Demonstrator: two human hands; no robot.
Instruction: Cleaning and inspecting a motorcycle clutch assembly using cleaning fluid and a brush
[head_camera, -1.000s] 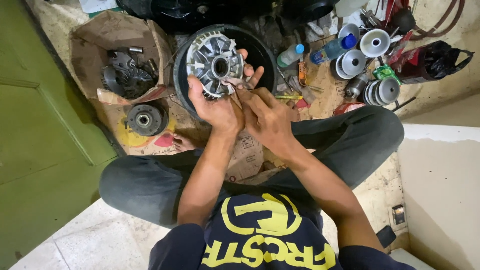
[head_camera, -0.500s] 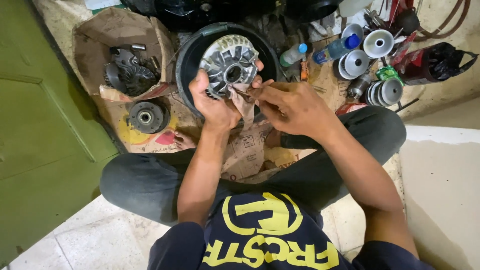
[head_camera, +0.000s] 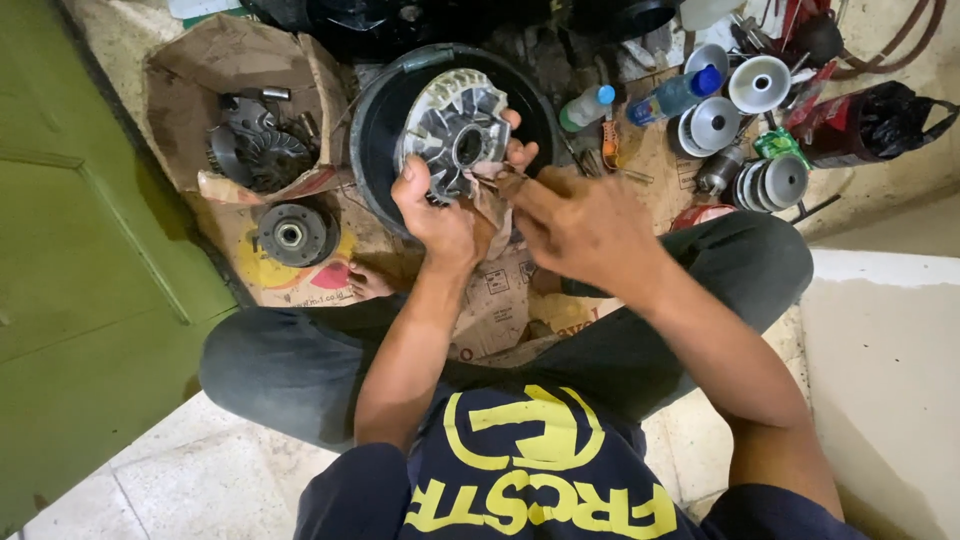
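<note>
Cardboard sheets (head_camera: 300, 270) cover the grimy floor where I sit cross-legged, a green door (head_camera: 90, 300) to my left and a pale tiled step (head_camera: 880, 350) to my right. Over a black round basin (head_camera: 375, 130) I hold a finned metal pulley half (head_camera: 455, 130) tilted up toward me. My left hand (head_camera: 440, 215) grips its lower rim, thumb on the near face and fingertips (head_camera: 520, 150) curling out from behind the right edge. My right hand (head_camera: 575, 220) sits just beside it, fingers drawn together and pinching a brownish rag (head_camera: 492, 200) against the pulley's lower right edge; the rag hangs down between both hands. Whether anything else is in that pinch, I cannot tell.

On the cardboard to my left lies a dark round clutch part (head_camera: 290, 235), and behind it a torn cardboard box (head_camera: 200, 90) holds another finned metal piece (head_camera: 255, 150). Near the basin's right side lie two plastic bottles with blue caps (head_camera: 670, 95). Beyond them stand several shiny cone-shaped pulley faces (head_camera: 758, 85) and a stack of discs (head_camera: 775, 182), with a dark bag (head_camera: 870, 120) at the far right. My grey trousers (head_camera: 700, 280) frame the lower part of the scene.
</note>
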